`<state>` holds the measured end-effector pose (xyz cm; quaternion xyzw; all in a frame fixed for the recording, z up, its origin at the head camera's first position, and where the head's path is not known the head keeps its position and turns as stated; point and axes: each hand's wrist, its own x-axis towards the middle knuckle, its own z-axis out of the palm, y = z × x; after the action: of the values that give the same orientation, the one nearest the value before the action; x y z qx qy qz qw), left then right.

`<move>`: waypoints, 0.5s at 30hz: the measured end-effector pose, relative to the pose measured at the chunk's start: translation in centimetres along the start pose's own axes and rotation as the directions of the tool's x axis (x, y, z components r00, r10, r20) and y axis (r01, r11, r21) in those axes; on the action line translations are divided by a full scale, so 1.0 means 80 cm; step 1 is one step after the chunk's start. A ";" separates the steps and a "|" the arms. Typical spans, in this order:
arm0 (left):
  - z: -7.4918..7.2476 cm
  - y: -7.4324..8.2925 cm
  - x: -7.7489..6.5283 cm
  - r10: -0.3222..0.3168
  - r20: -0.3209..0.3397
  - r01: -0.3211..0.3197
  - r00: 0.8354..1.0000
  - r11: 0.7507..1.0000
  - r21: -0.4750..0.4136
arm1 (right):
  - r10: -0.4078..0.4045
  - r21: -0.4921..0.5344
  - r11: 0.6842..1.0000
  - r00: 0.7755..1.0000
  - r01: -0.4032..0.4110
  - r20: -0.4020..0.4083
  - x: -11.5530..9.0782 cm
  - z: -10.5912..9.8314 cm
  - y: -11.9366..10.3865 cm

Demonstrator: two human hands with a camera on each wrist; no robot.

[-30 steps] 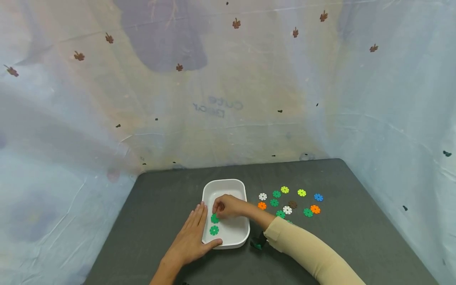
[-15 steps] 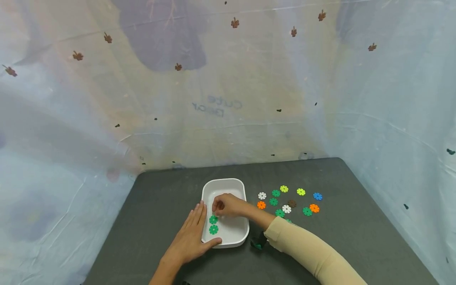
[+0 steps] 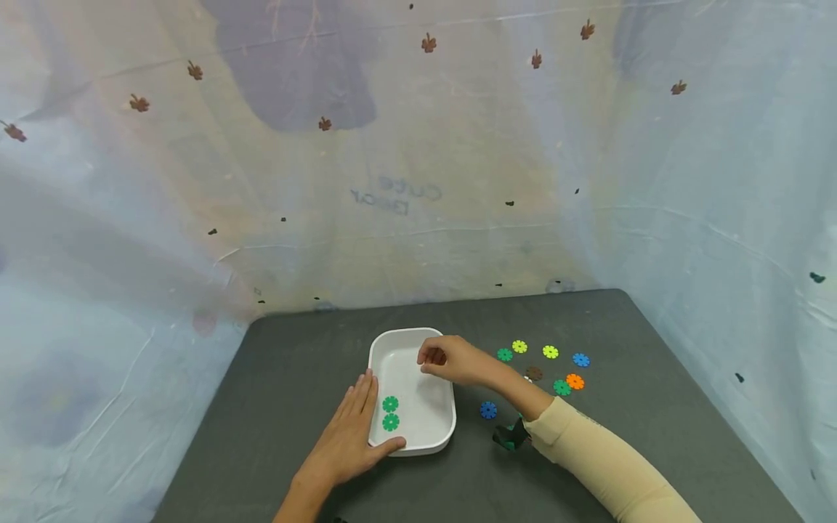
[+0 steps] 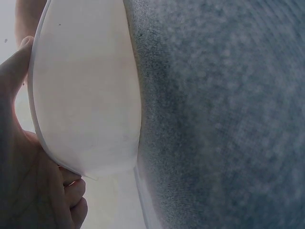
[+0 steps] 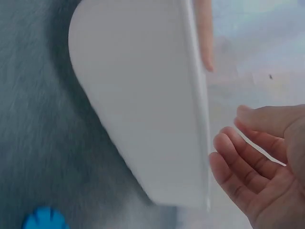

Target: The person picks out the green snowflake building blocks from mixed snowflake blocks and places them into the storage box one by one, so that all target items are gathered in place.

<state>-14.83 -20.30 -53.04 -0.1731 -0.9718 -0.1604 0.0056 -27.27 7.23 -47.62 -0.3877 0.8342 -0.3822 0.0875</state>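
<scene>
Your left hand [image 3: 356, 432] rests at the 9 o'clock side of the white tray [image 3: 421, 428], fingers straight and thumb spread. At its 2 o'clock, inside the tray, lie one green disc [image 3: 390, 404] and a second green disc [image 3: 391, 422]. They sit at 7 o'clock from your right hand's [image 3: 454, 359] loosely bent fingertips, clear of them. A blue disc [image 3: 488, 410] lies at that hand's 5 o'clock.

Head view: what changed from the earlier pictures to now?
The right hand has moved right and forward, from the upper green disc to the white tray's right rim; its fingers look empty. That disc sits slightly nearer the lower green disc. The left hand stays on the tray's left side.
</scene>
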 end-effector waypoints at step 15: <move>-0.001 0.002 -0.002 0.002 -0.007 -0.002 1.000 1.000 0.000 | 0.066 -0.002 0.998 0.992 -0.067 -0.106 -0.088 -0.044 0.050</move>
<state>-14.66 -20.26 -52.89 -0.1734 -0.9716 -0.1610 0.0093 -26.32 15.85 -49.05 -0.3392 0.8512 -0.3967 0.0549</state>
